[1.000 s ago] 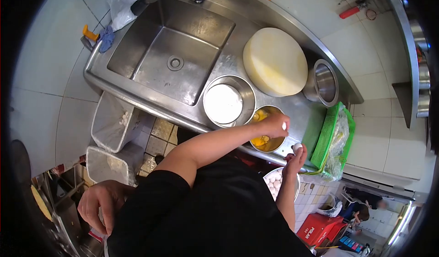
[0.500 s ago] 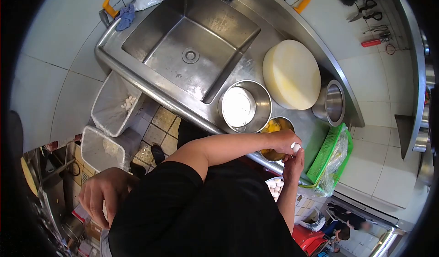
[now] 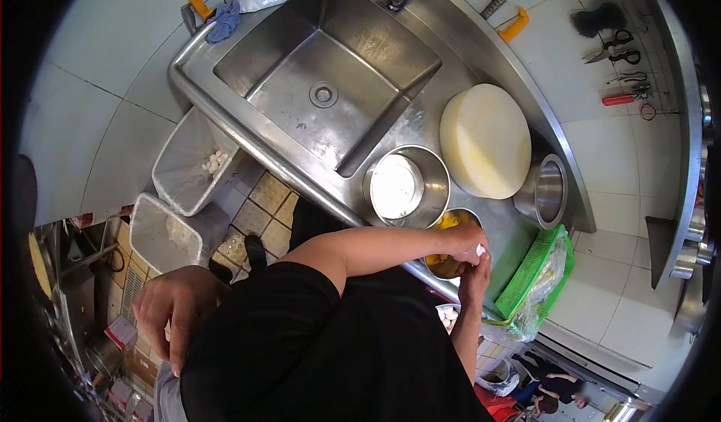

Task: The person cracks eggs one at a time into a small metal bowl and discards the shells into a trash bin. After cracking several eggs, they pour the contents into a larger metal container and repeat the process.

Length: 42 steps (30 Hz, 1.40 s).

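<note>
My left hand (image 3: 464, 242) reaches in from the left over a metal bowl (image 3: 475, 214) and closes on a white egg (image 3: 481, 250). My right hand (image 3: 474, 278) comes up from below, its fingers closed against the same egg. The fingers hide most of the egg, and whether its shell is cracked cannot be made out. Yellow yolks (image 3: 451, 220) lie in the bowl, partly covered by my left hand and forearm. Below my right wrist, a container of white eggs (image 3: 447, 316) shows in part.
An empty steel pot (image 3: 443, 172) stands beside the bowl, near a thick round cutting board (image 3: 484, 140), a steel bowl (image 3: 550, 189) and a green basket (image 3: 522, 283). The sink (image 3: 300, 121) lies beyond. Lined bins (image 3: 197, 168) stand left. Another person's hand (image 3: 176, 309) is at lower left.
The view has shifted slightly, so the counter sits lower in it. My hands have come closer together round the egg, and less of the egg shows.
</note>
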### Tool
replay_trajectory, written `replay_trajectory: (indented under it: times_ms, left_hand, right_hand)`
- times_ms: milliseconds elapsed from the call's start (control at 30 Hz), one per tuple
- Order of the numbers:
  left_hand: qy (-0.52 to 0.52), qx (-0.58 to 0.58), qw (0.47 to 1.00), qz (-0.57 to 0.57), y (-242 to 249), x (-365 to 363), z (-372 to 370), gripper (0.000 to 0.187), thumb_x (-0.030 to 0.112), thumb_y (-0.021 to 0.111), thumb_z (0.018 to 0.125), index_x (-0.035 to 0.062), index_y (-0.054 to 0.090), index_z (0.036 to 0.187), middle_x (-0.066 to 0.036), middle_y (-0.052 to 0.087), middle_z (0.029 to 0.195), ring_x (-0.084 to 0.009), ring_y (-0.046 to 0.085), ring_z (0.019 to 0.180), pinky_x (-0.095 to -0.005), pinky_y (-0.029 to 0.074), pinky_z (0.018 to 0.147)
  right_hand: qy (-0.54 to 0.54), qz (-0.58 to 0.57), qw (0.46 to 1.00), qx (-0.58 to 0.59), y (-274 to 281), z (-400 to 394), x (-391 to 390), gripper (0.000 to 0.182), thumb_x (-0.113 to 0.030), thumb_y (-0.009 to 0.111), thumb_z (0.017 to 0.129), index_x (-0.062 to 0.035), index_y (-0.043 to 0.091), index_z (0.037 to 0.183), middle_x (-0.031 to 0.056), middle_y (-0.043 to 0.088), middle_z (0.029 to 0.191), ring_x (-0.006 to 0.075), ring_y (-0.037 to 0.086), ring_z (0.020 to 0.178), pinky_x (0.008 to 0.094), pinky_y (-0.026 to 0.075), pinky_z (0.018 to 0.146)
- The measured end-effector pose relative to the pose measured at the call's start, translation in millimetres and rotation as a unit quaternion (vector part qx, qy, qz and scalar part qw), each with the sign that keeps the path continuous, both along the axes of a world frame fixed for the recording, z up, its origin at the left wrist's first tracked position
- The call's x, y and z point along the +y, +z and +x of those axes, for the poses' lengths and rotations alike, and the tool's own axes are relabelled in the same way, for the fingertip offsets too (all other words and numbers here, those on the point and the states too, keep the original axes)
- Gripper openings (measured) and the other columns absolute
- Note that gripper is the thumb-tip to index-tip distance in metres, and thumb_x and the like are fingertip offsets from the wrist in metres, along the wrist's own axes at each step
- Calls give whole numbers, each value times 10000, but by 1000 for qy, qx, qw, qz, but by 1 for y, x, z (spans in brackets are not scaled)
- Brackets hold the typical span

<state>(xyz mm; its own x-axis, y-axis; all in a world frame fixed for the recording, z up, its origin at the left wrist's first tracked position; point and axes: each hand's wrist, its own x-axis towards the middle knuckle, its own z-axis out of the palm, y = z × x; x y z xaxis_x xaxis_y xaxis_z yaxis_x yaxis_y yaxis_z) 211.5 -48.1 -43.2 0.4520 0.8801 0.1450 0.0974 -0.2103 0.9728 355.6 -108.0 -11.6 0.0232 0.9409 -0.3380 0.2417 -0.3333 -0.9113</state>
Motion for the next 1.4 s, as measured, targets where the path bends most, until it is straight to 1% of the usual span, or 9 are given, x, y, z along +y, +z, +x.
replay_trajectory:
  times_ms: [500, 733, 800, 833, 900, 1000, 1100, 1333, 1400]
  left_hand:
    - [11, 2, 1000, -28, -13, 13, -6, 420, 260, 788, 624, 40, 738, 979, -192, 709, 956, -325, 691, 887, -375, 536, 815]
    - [46, 17, 989, 137, -18, 12, -5, 249, 176, 722, 655, 72, 739, 880, -168, 700, 865, -362, 669, 855, -438, 530, 785]
    - [48, 26, 986, 158, -7, 9, -10, 221, 147, 708, 666, 64, 731, 869, -163, 692, 856, -368, 659, 857, -450, 524, 782]
    - [34, 41, 986, 158, -1, 7, -13, 251, 120, 684, 699, 57, 717, 940, -170, 668, 913, -372, 643, 899, -441, 513, 811]
    - [20, 58, 986, 158, 4, 6, -14, 284, 94, 661, 733, 49, 702, 1010, -178, 643, 970, -376, 628, 941, -432, 502, 840]
    - [13, 42, 983, 180, 3, 3, -10, 345, 83, 680, 713, 53, 677, 1057, -172, 621, 1020, -376, 614, 976, -422, 499, 850]
    - [17, -7, 987, 159, -2, 0, -2, 387, 88, 709, 673, 60, 661, 1056, -184, 642, 944, -372, 621, 952, -437, 501, 841]
    - [8, -18, 999, 51, 2, 6, -1, 425, 104, 739, 645, 69, 666, 1062, -181, 664, 944, -356, 644, 922, -420, 510, 835]
    - [6, -19, 1000, 17, 8, 11, -7, 444, 92, 747, 642, 72, 667, 1078, -164, 679, 945, -322, 659, 907, -391, 518, 838]
  right_hand:
    - [66, 23, 994, -78, 3, 3, 4, 518, -464, 328, 1046, -61, 444, 1351, 0, 535, 804, 84, 452, 651, 236, 375, 590]
    - [103, 70, 983, -134, 9, -4, 6, 440, -353, 372, 1056, -55, 429, 1376, 5, 553, 893, 73, 457, 703, 233, 393, 624]
    - [108, 82, 978, -157, 18, -10, 6, 449, -351, 387, 1052, -56, 439, 1386, 68, 580, 1108, 116, 537, 967, 264, 438, 830]
    - [107, 82, 978, -156, 12, -7, 7, 449, -351, 387, 1052, -56, 439, 1386, 68, 580, 1108, 116, 537, 967, 264, 438, 830]
    - [90, 144, 976, -140, -1, -1, 10, 407, -305, 390, 1056, -50, 414, 1373, 31, 596, 928, 77, 531, 757, 239, 440, 668]
    - [52, 20, 996, -76, 4, 9, 10, 413, -329, 410, 1046, -67, 435, 1365, 74, 604, 1090, 136, 611, 901, 287, 502, 789]
    - [1, 17, 999, 28, 2, 7, 10, 414, -341, 419, 1041, -82, 429, 1363, 73, 607, 1072, 149, 629, 840, 293, 528, 731]
    - [-24, 4, 999, 47, 12, 0, 7, 514, -413, 402, 1034, -74, 356, 1418, 111, 627, 1049, 166, 638, 777, 298, 537, 699]
    - [-70, 35, 994, 77, 14, 7, 5, 590, -476, 416, 1013, -65, 339, 1430, 149, 593, 1167, 190, 639, 784, 311, 538, 719]
